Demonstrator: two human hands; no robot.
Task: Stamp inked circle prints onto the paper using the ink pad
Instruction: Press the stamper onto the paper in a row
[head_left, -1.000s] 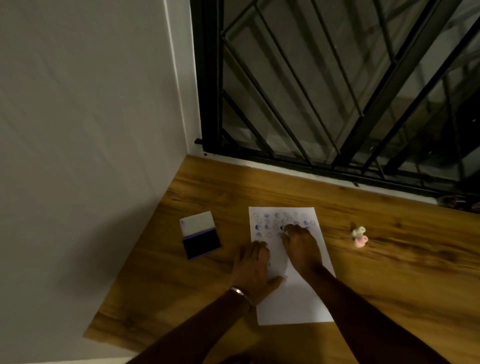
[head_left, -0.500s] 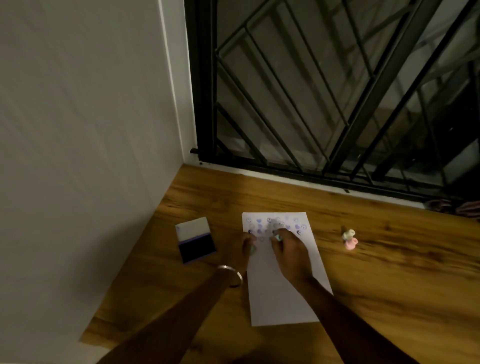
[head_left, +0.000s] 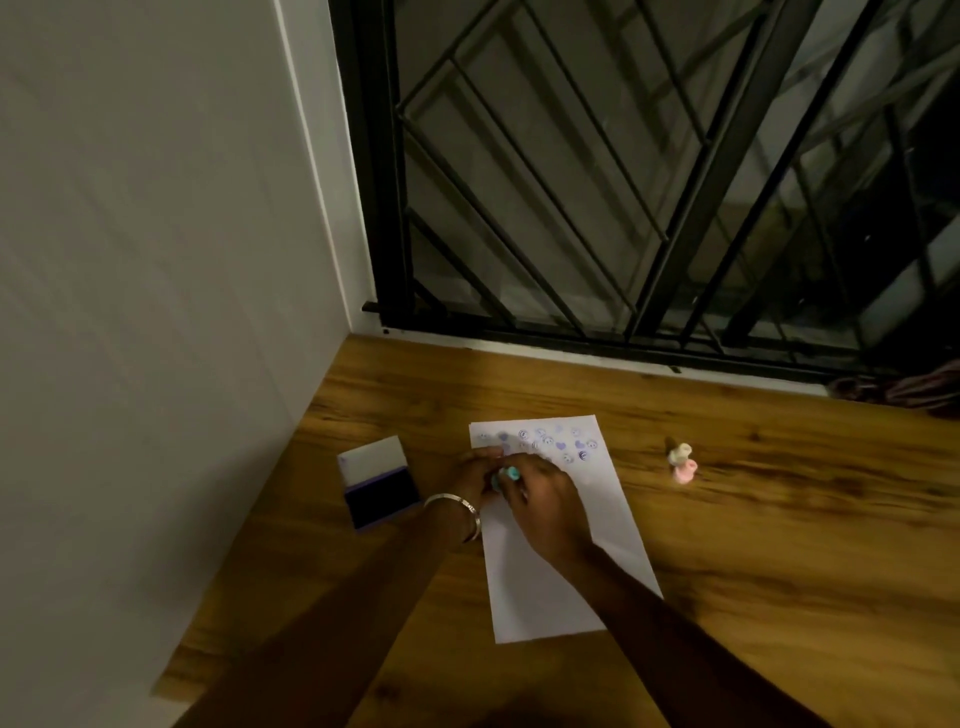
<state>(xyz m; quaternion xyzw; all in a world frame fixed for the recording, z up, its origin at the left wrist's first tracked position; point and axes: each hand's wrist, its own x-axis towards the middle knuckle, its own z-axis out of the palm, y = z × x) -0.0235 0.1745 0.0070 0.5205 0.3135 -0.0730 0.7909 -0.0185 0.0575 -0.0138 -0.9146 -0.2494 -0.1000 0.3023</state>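
A white sheet of paper (head_left: 550, 587) lies on the wooden table, its far end covered with several purple circle and heart prints (head_left: 558, 444). Over its upper left part my right hand (head_left: 545, 501) holds a small teal stamp (head_left: 506, 475). My left hand (head_left: 475, 470), with a metal bangle on the wrist, meets it there and its fingers touch the same stamp. The open ink pad (head_left: 382, 488), white lid up and dark pad toward me, sits just left of the paper.
Two small stamps, cream and pink (head_left: 681, 462), stand on the table (head_left: 779, 545) right of the paper. A white wall (head_left: 156, 312) bounds the left. A black metal window grille (head_left: 623, 182) closes the far side. Dark cloth (head_left: 914, 392) lies at far right.
My left hand has left the paper's lower middle and gone up to the stamp. My right hand has lifted off the printed rows and drawn left toward it. The view has tilted up.
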